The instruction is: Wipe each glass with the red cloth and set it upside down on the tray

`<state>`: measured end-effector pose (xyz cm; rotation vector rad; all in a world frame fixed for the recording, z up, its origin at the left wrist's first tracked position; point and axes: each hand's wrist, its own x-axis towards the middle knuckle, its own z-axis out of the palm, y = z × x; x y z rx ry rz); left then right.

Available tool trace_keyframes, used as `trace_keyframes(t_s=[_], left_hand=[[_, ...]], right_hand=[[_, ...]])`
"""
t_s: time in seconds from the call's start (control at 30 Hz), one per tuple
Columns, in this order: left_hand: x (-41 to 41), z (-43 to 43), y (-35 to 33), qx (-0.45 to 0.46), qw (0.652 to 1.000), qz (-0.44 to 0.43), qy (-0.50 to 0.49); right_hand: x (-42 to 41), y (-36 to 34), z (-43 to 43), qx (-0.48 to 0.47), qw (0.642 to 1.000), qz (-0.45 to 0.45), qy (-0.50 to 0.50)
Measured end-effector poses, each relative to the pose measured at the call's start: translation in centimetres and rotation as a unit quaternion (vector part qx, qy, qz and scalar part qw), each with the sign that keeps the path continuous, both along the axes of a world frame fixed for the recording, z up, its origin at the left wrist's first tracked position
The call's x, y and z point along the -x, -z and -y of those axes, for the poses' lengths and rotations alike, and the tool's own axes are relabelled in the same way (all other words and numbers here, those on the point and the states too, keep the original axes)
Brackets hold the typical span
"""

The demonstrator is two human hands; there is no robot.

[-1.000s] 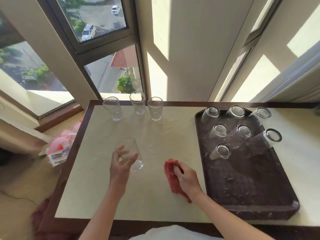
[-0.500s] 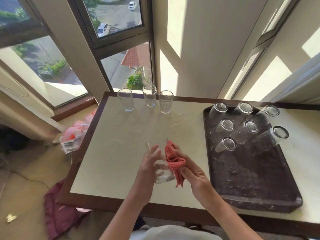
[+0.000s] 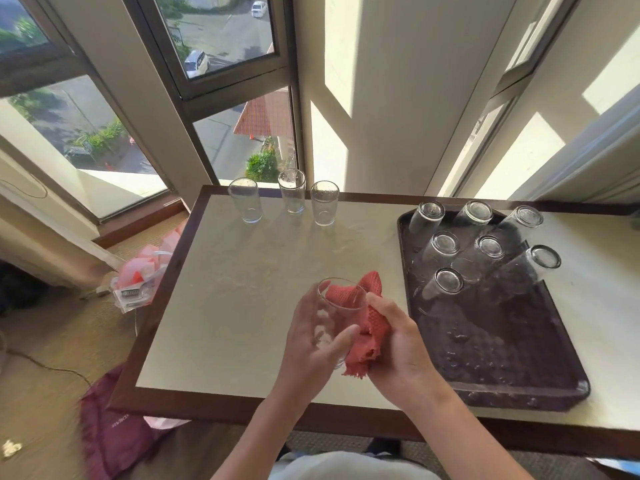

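My left hand (image 3: 311,344) grips a clear glass (image 3: 337,315) above the table's near middle, mouth tilted up and away. My right hand (image 3: 398,344) holds the red cloth (image 3: 367,327), with part of the cloth stuffed into the glass's mouth. Three upright glasses stand at the table's far edge: left glass (image 3: 245,205), middle glass (image 3: 292,190), right glass (image 3: 324,203). The dark tray (image 3: 502,358) lies on the right with several upside-down glasses (image 3: 446,282) on its far half.
The cream tabletop (image 3: 242,289) has a dark wooden rim. Windows rise beyond the far edge. On the floor at the left lie a clear container with pink items (image 3: 138,282) and a maroon bag (image 3: 114,434). The tray's near half looks wet.
My left hand lifted the glass from the table's left and brought it toward the middle. My right hand picked the cloth off the table and pushed it into the glass's mouth.
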<state>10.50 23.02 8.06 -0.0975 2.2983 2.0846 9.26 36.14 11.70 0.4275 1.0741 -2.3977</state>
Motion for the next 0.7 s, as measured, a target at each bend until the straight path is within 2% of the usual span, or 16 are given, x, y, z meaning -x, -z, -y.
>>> trace_keyframes(t_s=[0.1,0.2,0.27,0.37,0.4,0.5,0.57,0.7], left_hand=[[0.1,0.2,0.4,-0.034,0.999,0.019,0.002],[0.0,0.6,0.5,-0.079,0.996,0.052,0.004],[-0.1,1.1,0.3,-0.116,0.990,0.081,-0.008],[0.1,2.0,-0.8,-0.121,0.987,0.102,-0.011],[0.2,2.3,-1.1,-0.123,0.987,0.103,-0.005],[0.4,2.6,-1.6,-0.125,0.986,0.101,0.044],[0.2,2.0,-1.5,-0.125,0.984,0.102,0.081],[-1.0,0.7,-1.1,-0.089,0.991,0.065,0.082]], right_hand=[[0.1,1.0,-0.2,0.042,0.998,0.043,0.033],[0.2,1.6,-0.4,0.044,0.997,0.038,0.048],[0.2,1.6,-0.8,-0.018,0.999,-0.007,0.035],[0.3,1.4,-1.6,-0.164,0.983,-0.080,0.001],[0.3,1.4,-1.8,-0.173,0.980,-0.090,-0.024],[0.0,1.3,-2.2,-0.124,0.987,-0.071,-0.069],[0.0,0.8,-1.7,-0.083,0.995,-0.039,-0.048],[0.8,0.7,-1.2,0.082,0.991,0.100,0.022]])
